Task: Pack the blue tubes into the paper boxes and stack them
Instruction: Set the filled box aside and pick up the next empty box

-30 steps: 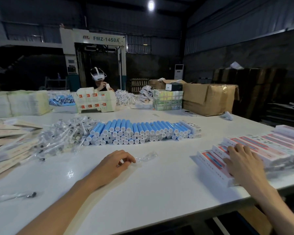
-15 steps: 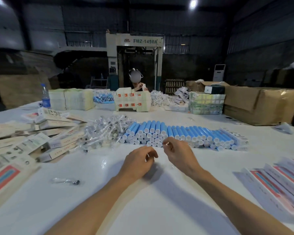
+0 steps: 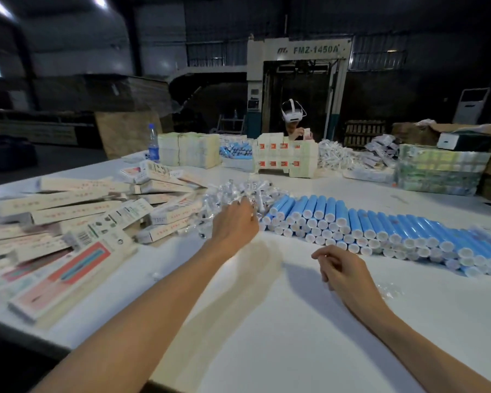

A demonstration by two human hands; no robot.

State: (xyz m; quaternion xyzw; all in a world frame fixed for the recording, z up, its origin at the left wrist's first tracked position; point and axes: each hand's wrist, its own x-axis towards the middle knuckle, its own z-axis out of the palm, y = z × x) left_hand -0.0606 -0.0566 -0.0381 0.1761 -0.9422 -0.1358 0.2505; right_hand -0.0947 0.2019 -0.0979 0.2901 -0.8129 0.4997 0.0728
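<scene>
Left hand (image 3: pixel 234 222) among packets (image 3: pixel 238 191), grip unclear; right hand (image 3: pixel 343 270) slack, empty — white table (image 3: pixel 267 321), dim hall — tubes (image 3: pixel 380 222) flat, caps nearward.

Left hand (image 3: pixel 234 224) extended forward, right hand (image 3: pixel 342 269) nearer, fingers loosely curled

Paper boxes (image 3: pixel 68 222) left of wrapped pile (image 3: pixel 233 194), tubes (image 3: pixel 380 228) right

Both forearms bare along whole visible length; left hand (image 3: pixel 234 222), right hand (image 3: pixel 342 272) bare, slender fingers.
</scene>
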